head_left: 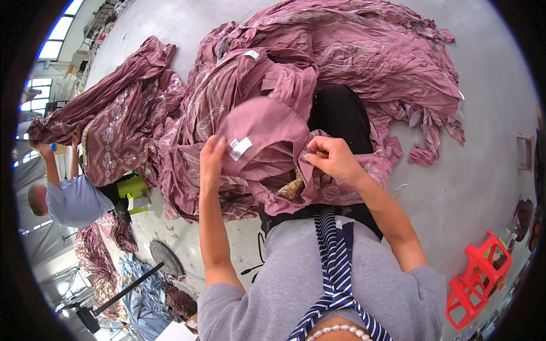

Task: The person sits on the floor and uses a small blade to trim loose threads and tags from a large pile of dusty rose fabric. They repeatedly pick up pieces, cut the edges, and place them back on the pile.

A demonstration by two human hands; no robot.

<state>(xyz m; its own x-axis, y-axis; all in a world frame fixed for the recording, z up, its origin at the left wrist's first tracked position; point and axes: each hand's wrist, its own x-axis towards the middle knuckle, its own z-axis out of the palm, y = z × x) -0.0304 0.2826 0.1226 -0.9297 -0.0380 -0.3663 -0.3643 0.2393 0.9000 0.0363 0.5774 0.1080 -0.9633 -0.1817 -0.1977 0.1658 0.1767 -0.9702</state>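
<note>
A dusty-pink garment is spread across my lap, its plain inner side facing up. A white label is sewn to it close to my left hand, whose fingers are closed on the garment's left edge. My right hand pinches the same garment further right, thumb and forefinger together at a fold. Between the hands, a patch of gold beaded trim shows in an opening of the cloth. The fingertips of both hands are partly hidden by cloth or by the hands themselves.
A large heap of patterned pink garments lies ahead on the grey floor. At left, another person holds up pink cloth. Red plastic stools stand at lower right. Blue cloth and a round-based black stand are at lower left.
</note>
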